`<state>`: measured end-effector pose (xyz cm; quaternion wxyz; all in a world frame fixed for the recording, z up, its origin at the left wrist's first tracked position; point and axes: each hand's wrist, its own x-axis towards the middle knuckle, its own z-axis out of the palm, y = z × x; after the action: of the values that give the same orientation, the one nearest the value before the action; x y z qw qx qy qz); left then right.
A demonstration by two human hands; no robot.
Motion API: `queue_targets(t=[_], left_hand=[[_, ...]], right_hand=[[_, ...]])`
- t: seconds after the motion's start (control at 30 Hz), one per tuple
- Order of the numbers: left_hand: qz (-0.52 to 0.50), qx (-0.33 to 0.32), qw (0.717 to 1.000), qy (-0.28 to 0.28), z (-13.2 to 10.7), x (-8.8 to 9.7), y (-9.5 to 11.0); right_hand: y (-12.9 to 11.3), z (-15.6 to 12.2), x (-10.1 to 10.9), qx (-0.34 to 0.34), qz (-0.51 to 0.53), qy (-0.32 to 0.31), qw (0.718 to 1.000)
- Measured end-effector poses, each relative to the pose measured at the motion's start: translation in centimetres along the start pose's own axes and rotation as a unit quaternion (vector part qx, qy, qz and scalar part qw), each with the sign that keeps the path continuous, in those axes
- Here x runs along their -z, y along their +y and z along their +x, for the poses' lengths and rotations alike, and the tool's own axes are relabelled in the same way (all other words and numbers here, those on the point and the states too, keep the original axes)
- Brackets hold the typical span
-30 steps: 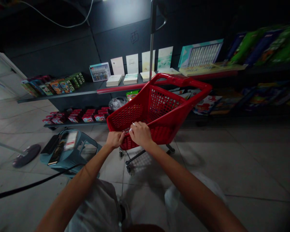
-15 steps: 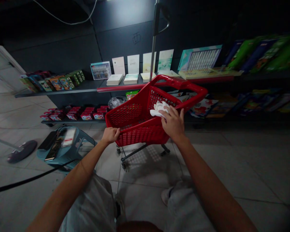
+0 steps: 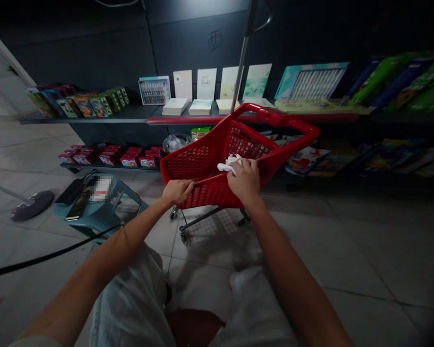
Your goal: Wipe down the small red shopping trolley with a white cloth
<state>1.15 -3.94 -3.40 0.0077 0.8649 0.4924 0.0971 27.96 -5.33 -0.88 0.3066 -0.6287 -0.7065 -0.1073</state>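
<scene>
A red plastic shopping cart (image 3: pixel 210 193) on small wheels stands sideways in front of me, its handle toward the right. My left hand (image 3: pixel 178 191) grips the near top rim of the basket close to its left end, fingers folded over the edge. Farther right on the same rim, my right hand (image 3: pixel 244 179) is closed on a crumpled white cloth (image 3: pixel 231 163) and presses it against the rim. Part of the cloth sticks out to the left of the fingers, over the basket's inside. The palm side of both hands is hidden.
Behind the cart runs a shelf (image 3: pixel 130 114) with books (image 3: pixel 175 106), boxed sets and green packs. Small red boxes (image 3: pixel 130 156) fill the lower shelf. A blue-grey stool (image 3: pixel 125 190) with phones on it stands left, near a round pole base (image 3: pixel 36 205) and a black cable (image 3: pixel 50 258).
My right hand and the cloth have slid left along the rim. My left hand has moved a little right along it. The view has shifted slightly.
</scene>
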Motion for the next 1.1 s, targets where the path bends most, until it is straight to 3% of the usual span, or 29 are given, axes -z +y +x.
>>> queue_targets(t=[0.2,0.47,0.6,0.73,0.83,1.1], left_hand=[[-0.029,0.001,1.0,-0.008,0.2,0.6,-0.6],[-0.035,-0.017,0.999,-0.012,0.0,0.4,-1.0],[-0.04,-0.028,0.999,-0.012,0.1,0.5,-1.5],[-0.029,-0.018,0.999,-0.017,0.3,0.5,-1.7],[-0.027,-0.024,0.999,-0.01,0.3,0.4,-1.6],[-0.035,0.02,0.999,0.018,0.7,-0.2,-1.6]], right_hand=[[-3.4,-1.0,-0.5,0.053,0.014,-0.051,0.997],[-3.4,-1.1,-0.9,0.074,0.017,-0.062,0.995],[-1.0,-0.2,-0.6,0.079,0.014,-0.062,0.995],[3.8,1.5,0.2,-0.043,0.045,0.074,0.995],[6.3,2.0,0.7,-0.075,0.088,0.144,0.983],[7.3,1.5,0.5,-0.041,0.149,0.115,0.981]])
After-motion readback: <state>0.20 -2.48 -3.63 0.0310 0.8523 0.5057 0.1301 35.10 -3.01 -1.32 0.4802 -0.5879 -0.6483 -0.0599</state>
